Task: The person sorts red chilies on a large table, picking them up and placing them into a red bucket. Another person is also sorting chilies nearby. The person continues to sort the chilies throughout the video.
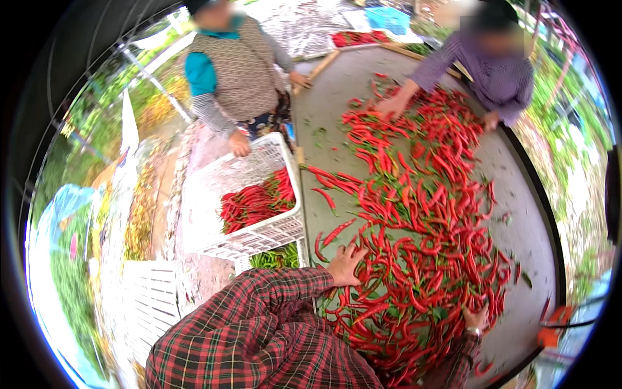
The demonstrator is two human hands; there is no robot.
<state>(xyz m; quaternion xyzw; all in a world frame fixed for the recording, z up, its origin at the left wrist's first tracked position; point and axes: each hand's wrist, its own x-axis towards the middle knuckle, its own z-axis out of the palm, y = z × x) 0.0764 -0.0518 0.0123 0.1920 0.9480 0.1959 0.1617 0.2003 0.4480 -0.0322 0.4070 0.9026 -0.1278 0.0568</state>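
Red chili peppers (414,272) with green stems lie in a long heap on the grey table (518,214). At the heap's left edge, my left hand (346,264) rests with its fingers spread, touching a few chilies and gripping none. My right hand (476,318) reaches into the near right part of the heap. Its fingers look apart, though chilies partly cover the tips. A few single chilies (338,231) lie loose just above my left hand. Green leaves and bits of stem are mixed in among the peppers.
Left of the table stands a white plastic crate (256,243) holding red chilies, above another with green peppers (275,258). A person in a knitted vest (236,71) touches that crate. Across the table, another person's hand (391,107) is in the heap. An orange object (554,327) sits at the near right corner.
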